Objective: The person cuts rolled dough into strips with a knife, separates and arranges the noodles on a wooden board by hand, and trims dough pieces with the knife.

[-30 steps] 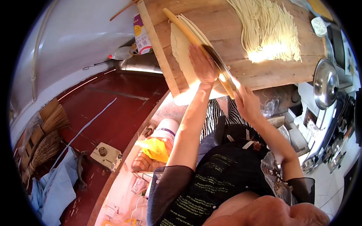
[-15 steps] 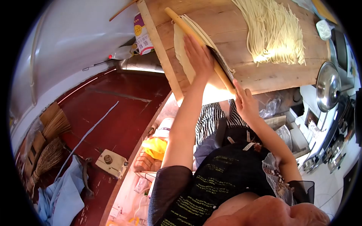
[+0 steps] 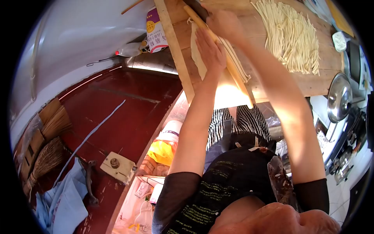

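Note:
My left hand (image 3: 212,52) lies with fingers stretched flat across a wooden rolling pin (image 3: 237,76), which rests slantwise on a pale dough sheet (image 3: 197,56). Strips of dough (image 3: 238,61) lie along the pin's right side. Near the pin's far end, my right hand (image 3: 224,24) is closed on a knife; its dark blade (image 3: 198,11) shows beside the pin, and the handle is hidden in my fist. To the right, a bundle of cut noodles (image 3: 292,39) is spread on the wooden board (image 3: 257,46).
A wooden rim (image 3: 173,46) edges the board at left, with a printed flour bag (image 3: 156,33) beyond it. A metal lid (image 3: 339,97) stands at right. Below left are a dark red surface (image 3: 120,85), a small beige box (image 3: 118,167) and a blue cloth (image 3: 68,199).
My right hand has moved with the knife from the pin's near end to its far end. My left hand stays flat on the pin.

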A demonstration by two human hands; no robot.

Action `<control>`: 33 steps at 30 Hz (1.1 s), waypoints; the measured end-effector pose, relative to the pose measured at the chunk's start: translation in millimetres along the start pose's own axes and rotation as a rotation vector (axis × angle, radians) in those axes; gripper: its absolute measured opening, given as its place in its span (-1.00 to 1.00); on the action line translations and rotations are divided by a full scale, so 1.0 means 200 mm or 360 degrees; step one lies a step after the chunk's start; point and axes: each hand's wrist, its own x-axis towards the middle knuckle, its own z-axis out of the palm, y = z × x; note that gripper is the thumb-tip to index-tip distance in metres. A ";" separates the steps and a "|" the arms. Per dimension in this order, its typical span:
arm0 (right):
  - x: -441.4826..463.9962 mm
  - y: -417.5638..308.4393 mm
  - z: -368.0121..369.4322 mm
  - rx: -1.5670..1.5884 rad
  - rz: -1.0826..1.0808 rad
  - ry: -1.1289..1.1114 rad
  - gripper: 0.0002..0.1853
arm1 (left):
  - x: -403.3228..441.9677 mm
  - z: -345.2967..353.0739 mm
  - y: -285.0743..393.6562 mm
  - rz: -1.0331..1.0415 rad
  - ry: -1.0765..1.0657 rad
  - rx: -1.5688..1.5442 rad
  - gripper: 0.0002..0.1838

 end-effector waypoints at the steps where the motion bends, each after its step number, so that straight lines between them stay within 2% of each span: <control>1: -0.05 -0.04 -0.09 0.0004 0.0009 0.0007 -0.48 | -0.09 0.02 0.03 -0.0010 -0.0002 -0.0011 -0.27; 3: -0.20 -0.11 -0.29 0.0275 0.0203 -0.0192 -0.51 | -0.26 0.04 0.07 -0.0009 -0.0013 -0.0031 -0.26; 7: -0.95 0.05 -0.25 0.0541 0.0154 0.0013 -0.50 | -0.39 0.05 0.11 -0.0019 -0.0035 -0.0068 -0.27; 8: -1.17 0.12 -0.22 0.0513 0.0250 -0.0144 -0.49 | -0.40 0.05 0.11 0.0013 -0.0003 -0.0044 -0.27; 9: -1.32 0.05 -0.27 0.0565 0.0057 0.0201 -0.47 | -0.40 0.06 0.11 0.0047 0.0026 -0.0022 -0.28; 11: -1.61 0.08 -0.29 0.0316 0.0302 -0.0101 -0.43 | -0.40 0.07 0.10 0.0040 -0.0009 -0.0001 -0.29; 15: -1.87 0.10 -0.37 0.0413 0.0359 -0.0209 -0.39 | -0.40 0.06 0.11 0.0012 0.0008 -0.0069 -0.28; 18: -1.89 0.12 -0.25 0.0362 0.0290 -0.0144 -0.37 | -0.41 0.06 0.11 -0.0005 0.0004 -0.0073 -0.29; 20: -1.74 0.10 -0.18 0.0310 0.0198 -0.0027 -0.35 | -0.40 0.05 0.11 0.0043 0.0050 -0.0127 -0.29; 24: -1.48 0.05 -0.13 0.0241 0.0218 -0.0026 -0.31 | -0.38 0.05 0.08 0.0152 0.0083 -0.0040 -0.29; 29: -1.46 0.06 -0.15 0.0212 0.0227 -0.0119 -0.32 | 0.06 0.00 -0.08 -0.0005 0.0032 -0.0164 -0.33; 31: -1.40 0.03 -0.13 0.0213 0.0227 -0.0071 -0.32 | 0.16 0.00 -0.13 0.0108 0.0175 -0.0202 -0.32; 33: -1.22 0.00 -0.06 0.0252 0.0280 -0.0056 -0.32 | 0.15 0.01 -0.13 0.0068 0.0161 -0.0174 -0.31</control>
